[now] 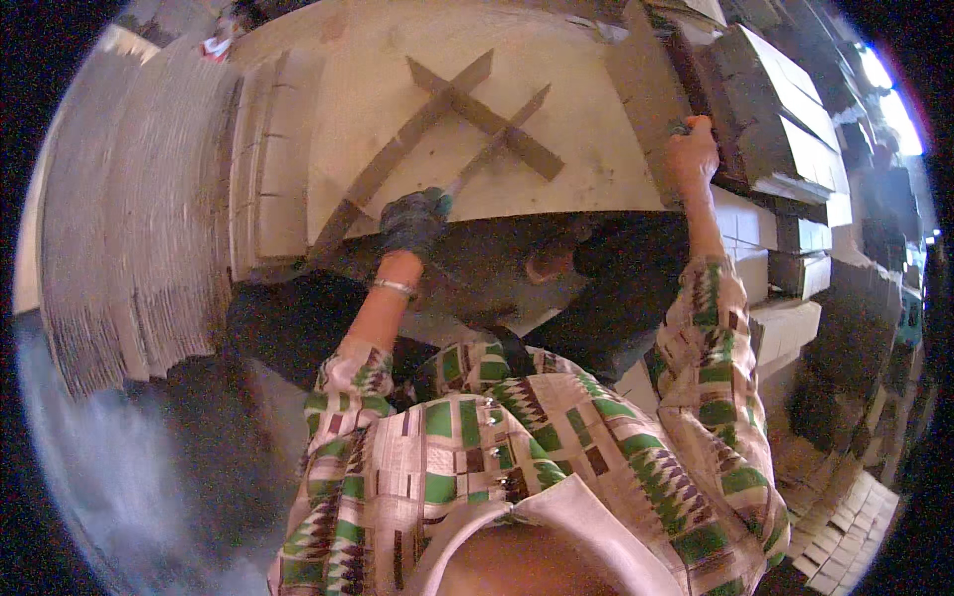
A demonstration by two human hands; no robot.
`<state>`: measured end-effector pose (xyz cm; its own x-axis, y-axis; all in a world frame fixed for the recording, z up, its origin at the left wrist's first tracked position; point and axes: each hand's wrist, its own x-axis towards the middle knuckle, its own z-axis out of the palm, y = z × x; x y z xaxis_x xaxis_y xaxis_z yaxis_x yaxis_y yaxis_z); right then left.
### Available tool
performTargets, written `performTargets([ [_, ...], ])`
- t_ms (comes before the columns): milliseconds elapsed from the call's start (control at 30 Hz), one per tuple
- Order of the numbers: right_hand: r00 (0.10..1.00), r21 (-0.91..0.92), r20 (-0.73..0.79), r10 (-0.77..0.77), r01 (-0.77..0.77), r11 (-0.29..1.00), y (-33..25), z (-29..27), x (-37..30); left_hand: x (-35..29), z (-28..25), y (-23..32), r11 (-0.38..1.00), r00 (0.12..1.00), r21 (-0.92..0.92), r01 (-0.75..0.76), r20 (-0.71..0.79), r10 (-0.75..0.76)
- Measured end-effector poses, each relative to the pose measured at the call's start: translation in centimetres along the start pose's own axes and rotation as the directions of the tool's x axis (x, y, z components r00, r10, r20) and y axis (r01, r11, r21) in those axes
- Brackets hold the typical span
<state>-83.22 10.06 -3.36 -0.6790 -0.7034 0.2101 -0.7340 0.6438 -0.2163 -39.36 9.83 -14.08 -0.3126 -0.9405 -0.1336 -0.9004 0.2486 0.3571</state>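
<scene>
My left hand (412,221), in a dark glove, is closed on the near end of a cardboard strip (502,139) at the table's front edge. That strip slants away to the right and meets a cross strip (477,111). A longer cardboard strip (397,149) crosses the same cross strip farther left, and its near end reaches the table edge. Over at the right side of the table, my right hand (693,159) is closed, with orange and dark coverings at the fingertips. It touches the edge of the brown cardboard there; what its fingers grip is hidden.
A pale wooden tabletop (596,184) lies before me. Tall stacks of flat cardboard (139,189) line the left side, with slotted cardboard pieces (283,159) beside them. Cardboard bundles (780,114) are piled on the right. More cardboard pieces (845,531) lie low at the right.
</scene>
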Motion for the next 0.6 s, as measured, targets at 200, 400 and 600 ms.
performTargets([
  [200, 0.739, 0.556, -0.273, -0.616, 0.643, 0.527, -11.0, 0.1, -12.3, 0.7, 1.1, 0.1, 0.999, 0.998, 0.042, -0.003, -0.061, 0.006],
  [400, 0.583, 0.539, 0.11, -0.805, 0.645, 0.541, -14.4, 4.0, -18.1, 1.0, 0.6, 1.7, 0.989, 0.996, 0.114, -0.092, -0.002, 0.093],
  [600, 0.527, 0.569, 0.041, -0.849, 0.687, 0.453, -14.4, 5.7, -18.3, 1.2, 0.0, 1.9, 0.997, 0.999, 0.058, -0.041, -0.009, 0.042],
])
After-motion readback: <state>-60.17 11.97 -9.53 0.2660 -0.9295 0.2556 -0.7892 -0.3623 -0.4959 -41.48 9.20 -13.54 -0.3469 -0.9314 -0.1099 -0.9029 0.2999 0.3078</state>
